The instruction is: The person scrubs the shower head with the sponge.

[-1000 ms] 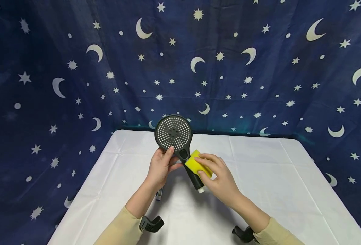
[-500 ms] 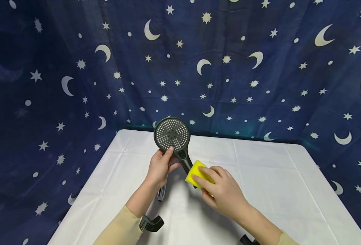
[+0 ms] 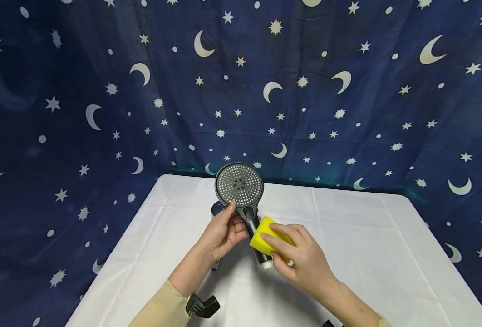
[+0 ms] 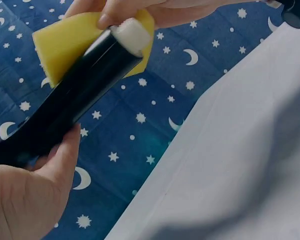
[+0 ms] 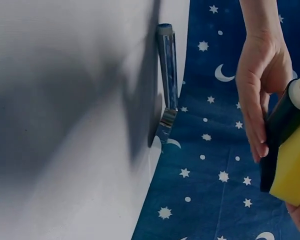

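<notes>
A black hand shower head is held up over the table with its round spray face toward the head camera. My left hand grips it at the neck, thumb near the rim of the face. In my right hand is a yellow sponge, pressed against the handle. The left wrist view has the sponge folded partly around the black handle, close to its white end. The right wrist view shows the sponge against the handle too, with the right fingers mostly out of frame.
A shiny metallic object with a long handle lies on the white-covered table. In the head view it is mostly hidden behind my left hand. A dark blue curtain with moons and stars hangs beyond the table's back edge.
The sponge first slid down the handle, covering its white end, which shows again now. The shower head has shifted slightly right and down in the head view. Both hands keep their holds.
</notes>
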`<action>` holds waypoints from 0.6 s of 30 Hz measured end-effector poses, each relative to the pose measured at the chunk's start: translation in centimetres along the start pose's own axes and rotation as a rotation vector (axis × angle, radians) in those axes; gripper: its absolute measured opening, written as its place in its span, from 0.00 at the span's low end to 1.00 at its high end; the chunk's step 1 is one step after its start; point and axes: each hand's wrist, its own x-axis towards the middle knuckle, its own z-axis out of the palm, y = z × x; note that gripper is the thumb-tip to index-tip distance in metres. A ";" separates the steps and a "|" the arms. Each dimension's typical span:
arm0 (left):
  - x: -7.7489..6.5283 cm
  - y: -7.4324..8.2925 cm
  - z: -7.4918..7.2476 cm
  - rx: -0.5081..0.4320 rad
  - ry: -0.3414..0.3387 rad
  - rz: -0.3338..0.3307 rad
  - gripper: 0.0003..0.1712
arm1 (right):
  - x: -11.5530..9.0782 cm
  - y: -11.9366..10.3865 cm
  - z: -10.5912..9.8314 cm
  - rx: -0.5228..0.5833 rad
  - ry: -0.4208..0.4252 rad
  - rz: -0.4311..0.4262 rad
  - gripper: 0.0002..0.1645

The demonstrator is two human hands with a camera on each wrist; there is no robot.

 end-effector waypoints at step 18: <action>-0.1 0.7 -1.4 0.192 -0.122 0.069 0.29 | -0.2 1.0 1.7 -0.001 0.066 -0.145 0.22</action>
